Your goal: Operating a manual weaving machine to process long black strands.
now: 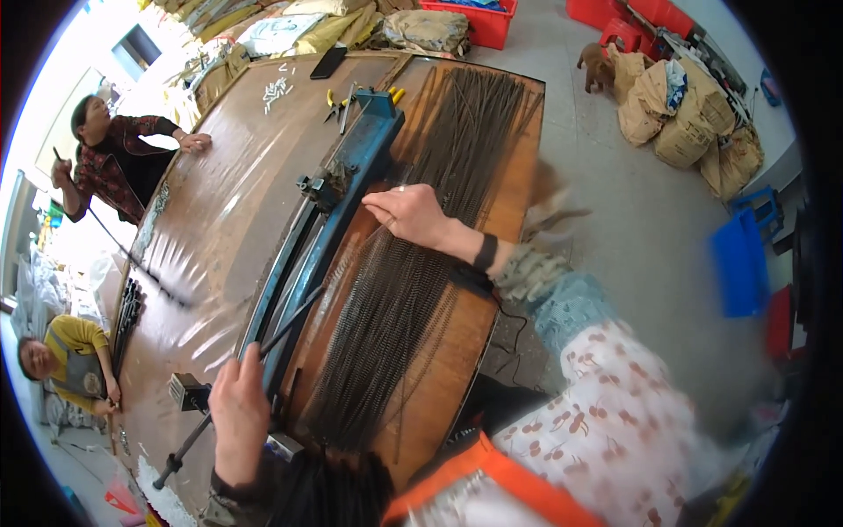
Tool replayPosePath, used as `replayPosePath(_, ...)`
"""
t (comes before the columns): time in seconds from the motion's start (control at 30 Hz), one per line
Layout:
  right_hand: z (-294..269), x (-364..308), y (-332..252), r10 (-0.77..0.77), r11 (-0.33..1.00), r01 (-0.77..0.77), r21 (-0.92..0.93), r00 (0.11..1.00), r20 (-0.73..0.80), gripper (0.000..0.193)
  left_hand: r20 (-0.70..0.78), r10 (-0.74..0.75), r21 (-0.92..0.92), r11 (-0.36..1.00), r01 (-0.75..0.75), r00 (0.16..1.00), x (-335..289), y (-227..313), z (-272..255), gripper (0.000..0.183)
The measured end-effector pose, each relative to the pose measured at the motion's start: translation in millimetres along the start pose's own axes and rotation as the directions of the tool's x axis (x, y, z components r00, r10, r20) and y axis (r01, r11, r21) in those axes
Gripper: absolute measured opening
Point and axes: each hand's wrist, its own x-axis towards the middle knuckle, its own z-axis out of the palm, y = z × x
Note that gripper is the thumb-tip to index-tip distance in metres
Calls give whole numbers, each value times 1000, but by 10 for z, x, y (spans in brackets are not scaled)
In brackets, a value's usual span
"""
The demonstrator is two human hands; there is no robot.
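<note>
Blue metal, and it's the centrepiece: a long rail (378, 119) slanting across the bench (250, 158) from one o'clock-ish down towards eight. Here's the left hand (239, 408) at eight o'clock, wrapped firmly round a dark rod (294, 321) whose upper end points up to two and crosses above the rail. And the right hand (409, 216), just off centre towards eleven, fingers drawn together beside the dark clamp block (325, 187) at ten; whether anything sits between those fingertips, I can't tell!

Good handling here, I'd judge, means a steady left wrist, the rod in line with the rail, and light, precise right fingertips well off the block's edges. Mind that sleeve too: the dark coiled strands (378, 325) at seven, just beside the rail, look ready to snag.

Now the containers! Between twelve and one, a red crate (488, 32) with something blue in it. Bulging brown sacks (689, 140) at two, contents hidden. At three, a blue bin (739, 268), its inside out of sight. And up at eleven, piled yellowish sacks (342, 33), their filling anyone's guess.
</note>
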Motion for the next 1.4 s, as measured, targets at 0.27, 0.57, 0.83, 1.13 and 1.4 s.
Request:
replayPosePath(0.27, -48, 121, -842, -132, 862, 73, 502, 988, 83, 63, -101, -92, 48, 994, 97, 991, -430, -239, -313, 32)
replayPosePath(0.57, 320, 201, -1304, -153, 878, 146, 456, 988, -21, 40, -117, -141, 90, 984, 152, 983, -951, -340, -394, 42)
replayPosePath(0.83, 699, 171, -1081, -149, 969, 106, 224, 972, 182, 21, -395, -511, 102, 802, 589, 764, -1994, -987, -899, 19)
replayPosePath(1.13, 1397, 879, -2779, -351, 526, -278, 804, 789, 503, 13, -509, -465, 72, 815, 575, 724, -2530, -801, -1156, 19)
replayPosePath(1.4, 1838, 1055, -3309, -529, 475, -130, 870, 748, 401, 13, -415, -688, 35, 642, 766, 595, -3522, -679, -1143, 19)
